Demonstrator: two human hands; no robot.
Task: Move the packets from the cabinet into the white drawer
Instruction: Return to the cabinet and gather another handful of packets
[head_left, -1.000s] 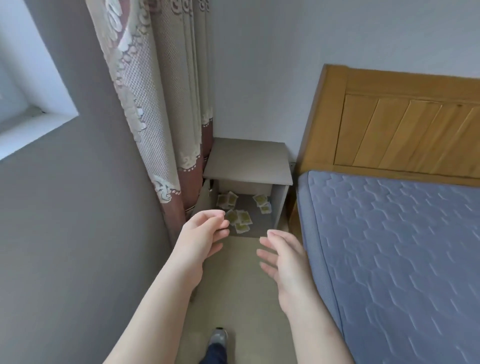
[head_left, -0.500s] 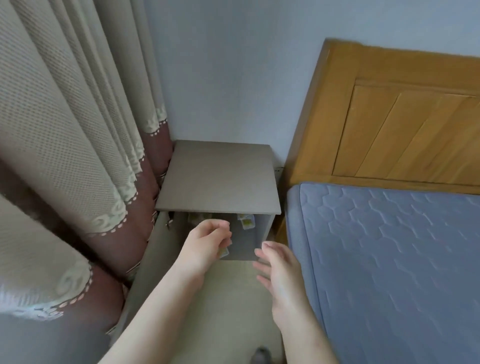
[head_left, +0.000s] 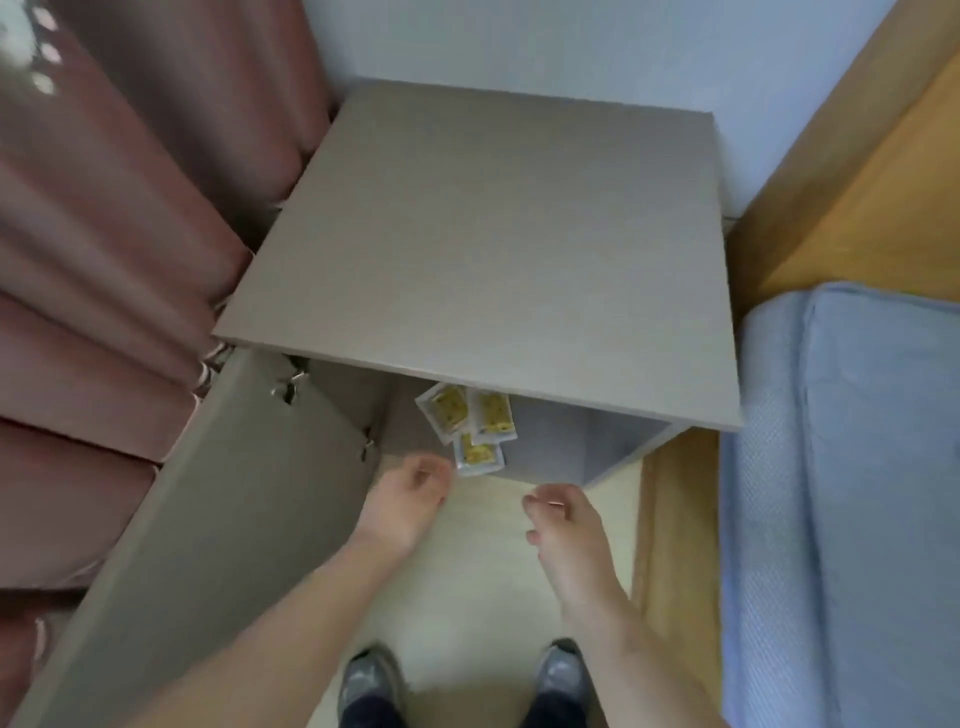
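Yellow-printed, white-edged flat packets (head_left: 470, 426), three that can be seen, lie overlapping on the inner floor of the grey-beige laminate cabinet (head_left: 493, 249). They sit close to its front lip and left of the middle of the opening. The cabinet's overhanging top hides whatever lies further in. Its door (head_left: 234, 493) stands swung out to the left.

The nearest packet (head_left: 479, 456) lies flat at the very front edge, its far end tucked under the other two. Of those, one runs lengthwise into the cabinet and the other lies on a diagonal.

The left hand (head_left: 408, 501) is the closer one. Its fingers (head_left: 434, 475) are loosely curled around nothing, and their tips are just beside the near left corner of that front packet, which lies ahead and slightly to the right of them. The right hand (head_left: 563, 525) hangs a little further back and to the right. Its fingers (head_left: 540, 506) are bent, the thumb is apart, and it too holds nothing. The packets lie ahead and to its left.

I judge that the pick falls to the left hand: a short reach forward and rightward, low under the top's edge, taking the front packet by its near edge. The white drawer is not in view.
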